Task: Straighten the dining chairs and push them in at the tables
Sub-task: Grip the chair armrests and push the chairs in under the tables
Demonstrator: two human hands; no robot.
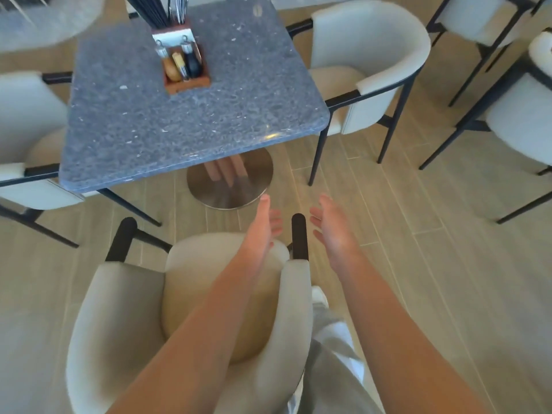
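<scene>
A cream upholstered chair (125, 309) with black arm tips stands right below me, pulled back from the grey stone table (167, 115). Its right black arm tip (298, 236) sits between my two hands. My left hand (263, 225) reaches over the seat with straight fingers, just left of that tip. My right hand (331, 228) hangs open just right of it. Neither hand touches the chair. Another cream chair (373, 55) is tucked at the table's right side, and a third (27, 130) at its left side.
A wooden condiment caddy (185, 67) stands on the table. The table's round steel base (230, 186) rests on the wood-look tile floor ahead of my hands. More cream chairs (519, 115) stand at the right. My grey trouser leg (331, 354) is beside the near chair.
</scene>
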